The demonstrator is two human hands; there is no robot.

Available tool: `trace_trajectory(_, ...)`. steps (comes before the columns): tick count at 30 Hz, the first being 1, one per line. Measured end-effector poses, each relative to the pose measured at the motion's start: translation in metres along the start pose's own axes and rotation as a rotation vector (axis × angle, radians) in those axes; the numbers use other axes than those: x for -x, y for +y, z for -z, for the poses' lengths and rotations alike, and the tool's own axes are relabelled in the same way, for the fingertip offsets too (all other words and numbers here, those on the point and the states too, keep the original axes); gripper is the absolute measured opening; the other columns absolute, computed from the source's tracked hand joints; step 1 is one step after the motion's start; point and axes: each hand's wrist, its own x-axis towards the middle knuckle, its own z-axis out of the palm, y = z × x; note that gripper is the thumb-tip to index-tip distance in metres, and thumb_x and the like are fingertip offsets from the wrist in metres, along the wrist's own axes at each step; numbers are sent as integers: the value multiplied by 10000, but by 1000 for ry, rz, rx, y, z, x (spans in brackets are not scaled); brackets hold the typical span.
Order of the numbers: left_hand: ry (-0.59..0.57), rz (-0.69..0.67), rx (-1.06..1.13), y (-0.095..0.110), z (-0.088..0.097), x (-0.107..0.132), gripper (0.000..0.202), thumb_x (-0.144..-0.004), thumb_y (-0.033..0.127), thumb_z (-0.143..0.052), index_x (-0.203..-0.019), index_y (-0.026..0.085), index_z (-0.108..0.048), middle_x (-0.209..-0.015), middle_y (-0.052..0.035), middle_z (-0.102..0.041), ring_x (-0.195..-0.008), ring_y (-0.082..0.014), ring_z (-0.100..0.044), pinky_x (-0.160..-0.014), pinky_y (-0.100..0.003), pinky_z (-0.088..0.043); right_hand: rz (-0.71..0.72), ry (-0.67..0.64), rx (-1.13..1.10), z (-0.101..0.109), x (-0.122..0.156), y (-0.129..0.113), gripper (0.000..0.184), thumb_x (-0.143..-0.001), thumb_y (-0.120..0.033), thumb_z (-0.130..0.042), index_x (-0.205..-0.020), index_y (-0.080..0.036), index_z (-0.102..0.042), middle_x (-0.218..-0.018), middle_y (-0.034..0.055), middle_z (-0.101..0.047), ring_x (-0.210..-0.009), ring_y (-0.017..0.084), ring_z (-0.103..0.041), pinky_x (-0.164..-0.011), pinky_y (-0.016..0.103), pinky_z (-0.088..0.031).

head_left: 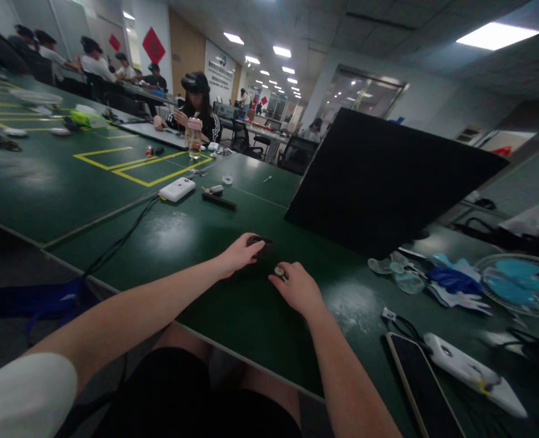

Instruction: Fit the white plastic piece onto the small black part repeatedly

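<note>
Both my hands rest on the dark green table (215,304) in front of me. My left hand (241,253) is curled, its fingertips closed on a small black object (261,241). My right hand (297,287) is closed too, pinching a small round silvery part (279,271) between thumb and fingers. The two hands are a short gap apart. What the small pieces are is too dark to make out.
A large black panel (379,176) leans just behind my hands. Right of me lie a phone (422,383), a white power bank (474,372), blue gloves (452,281) and a small fan (520,292). Farther left are a white box (177,189) with a cable, and a seated person (196,112).
</note>
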Motion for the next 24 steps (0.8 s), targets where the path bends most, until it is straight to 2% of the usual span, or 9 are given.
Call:
trace_trajectory(3,87,-255,-334,-2,33,1,488,-885,435,-674,-1316,236,-561,-1275,-97,-650,-1145,-223,-641,-1002,-413,-535,3,-31,-41,4,-2,2,322,-937,-487,-594,-1126,-257,-715,-1126,98,-661,-893,233,-661,-709,347,-493)
trace_trajectory(6,105,-379,-591,1,47,2,550,-810,423,-754,-1324,274,-624,-1297,-94,-598,-1204,-260,-594,-1053,-449,-497,13,-21,-86,5,-4,3,263,-923,-421,-617,-1097,-256,-726,-1132,90,-669,-930,238,-655,-728,351,-489)
trace_trajectory(9,2,-367,-682,4,41,5,586,-821,421,-743,-1380,317,-600,-1241,-80,-616,-1134,-252,-623,-1005,-435,-521,0,-3,-126,3,-6,4,196,-879,-408,-660,-979,-255,-732,-1046,68,-689,-883,232,-648,-709,350,-481)
trace_trajectory(12,-84,-358,-728,2,33,8,601,-834,424,-729,-1406,323,-575,-1228,-69,-658,-1096,-254,-642,-999,-436,-517,-75,18,-215,3,-7,7,287,-803,-423,-733,-1034,-254,-713,-1021,56,-703,-843,226,-646,-686,347,-482)
trace_trajectory(15,-85,-370,-745,1,30,10,595,-843,408,-715,-1412,308,-571,-1269,-71,-672,-1119,-264,-643,-1010,-435,-507,-125,-18,-257,7,-8,9,391,-751,-429,-778,-1087,-238,-721,-1026,60,-712,-851,229,-653,-688,350,-483)
trace_trajectory(19,-104,-389,-759,3,30,12,582,-849,381,-704,-1411,306,-574,-1299,-69,-672,-1124,-262,-651,-1012,-430,-505,-114,-142,-268,14,-10,9,317,-741,-423,-775,-987,-223,-772,-938,51,-711,-779,208,-647,-654,338,-465)
trace_trajectory(24,-122,-401,-787,6,30,15,581,-853,354,-696,-1418,316,-565,-1285,-58,-688,-1140,-272,-654,-996,-432,-510,-128,-153,-282,14,-8,11,332,-730,-448,-772,-960,-209,-751,-786,12,-679,-672,178,-609,-617,321,-435)
